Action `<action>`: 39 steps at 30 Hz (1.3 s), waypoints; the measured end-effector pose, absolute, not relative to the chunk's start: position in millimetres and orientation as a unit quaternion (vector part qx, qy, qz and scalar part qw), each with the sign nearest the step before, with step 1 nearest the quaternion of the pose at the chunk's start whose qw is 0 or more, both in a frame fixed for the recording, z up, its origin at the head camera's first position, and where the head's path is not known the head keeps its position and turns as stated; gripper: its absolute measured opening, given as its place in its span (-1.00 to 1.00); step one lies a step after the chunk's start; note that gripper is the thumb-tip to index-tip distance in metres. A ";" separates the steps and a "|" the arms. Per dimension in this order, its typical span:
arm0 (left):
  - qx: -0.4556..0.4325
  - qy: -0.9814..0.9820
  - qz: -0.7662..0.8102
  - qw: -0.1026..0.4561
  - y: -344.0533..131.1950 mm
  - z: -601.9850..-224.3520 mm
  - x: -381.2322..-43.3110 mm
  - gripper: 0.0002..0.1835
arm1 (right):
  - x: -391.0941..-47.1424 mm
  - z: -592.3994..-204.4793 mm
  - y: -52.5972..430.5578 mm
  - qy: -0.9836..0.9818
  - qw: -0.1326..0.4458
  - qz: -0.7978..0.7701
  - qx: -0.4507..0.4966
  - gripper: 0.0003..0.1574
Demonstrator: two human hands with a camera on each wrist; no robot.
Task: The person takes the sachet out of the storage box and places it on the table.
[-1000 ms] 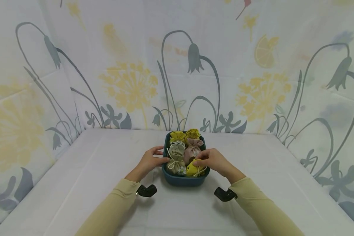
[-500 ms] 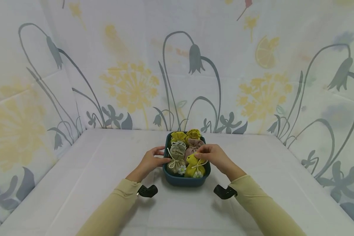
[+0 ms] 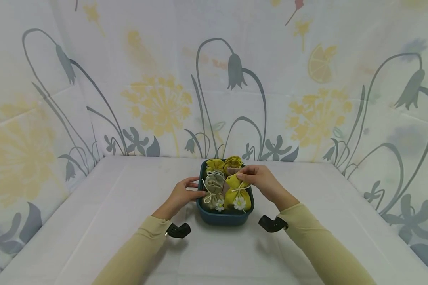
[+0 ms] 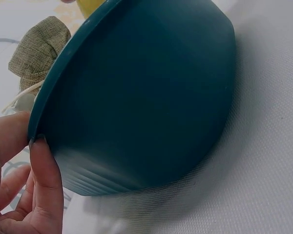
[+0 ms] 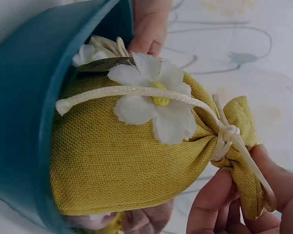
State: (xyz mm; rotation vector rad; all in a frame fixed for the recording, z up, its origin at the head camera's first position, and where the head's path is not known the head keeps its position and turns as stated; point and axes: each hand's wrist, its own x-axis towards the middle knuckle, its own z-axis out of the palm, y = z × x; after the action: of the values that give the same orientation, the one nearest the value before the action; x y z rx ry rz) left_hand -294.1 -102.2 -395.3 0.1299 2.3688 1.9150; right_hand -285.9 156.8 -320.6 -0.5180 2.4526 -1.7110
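A teal basin [image 3: 221, 219] stands on the table, packed with small drawstring pouches. My left hand [image 3: 180, 196] pinches its left rim, with the thumb on the inner side and fingers outside in the left wrist view. My right hand [image 3: 264, 183] pinches the gathered neck of a yellow drawstring pouch [image 5: 122, 165], which bears a white cloth flower [image 5: 154, 97] and a cream cord. That pouch is upright at the basin's front right, its lower end still within the rim. An olive-beige pouch [image 3: 210, 200] with a white flower sits beside it at front left.
Behind these are a grey-green pouch [image 3: 215, 181] and two yellow pouches [image 3: 215, 164] at the back; a pinkish pouch [image 5: 151, 217] is partly hidden. A white tablecloth [image 3: 128, 221] covers the table, and a flower-printed curtain [image 3: 157, 59] hangs behind.
My right hand has raised the yellow pouch, turning its flower side into view; it now covers much of the pinkish pouch. My left hand keeps its place on the basin rim.
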 end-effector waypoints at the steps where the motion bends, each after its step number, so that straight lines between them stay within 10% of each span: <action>1: 0.042 0.777 0.626 0.046 -102.1 -395.1 -293.9 -0.31 | -286.4 -319.0 157.0 0.808 0.051 -0.562 -0.170 -0.75; 39: 0.032 0.780 0.624 0.047 -102.1 -393.4 -292.5 -0.33 | -301.2 -295.7 220.3 0.807 -0.008 -0.579 -0.117 -0.52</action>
State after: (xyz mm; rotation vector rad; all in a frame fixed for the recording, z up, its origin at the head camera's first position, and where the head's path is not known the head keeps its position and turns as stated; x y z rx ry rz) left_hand -292.5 -102.1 -393.4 0.0989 2.3780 1.9024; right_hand -301.2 220.3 -295.7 -0.3695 2.5474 -1.8296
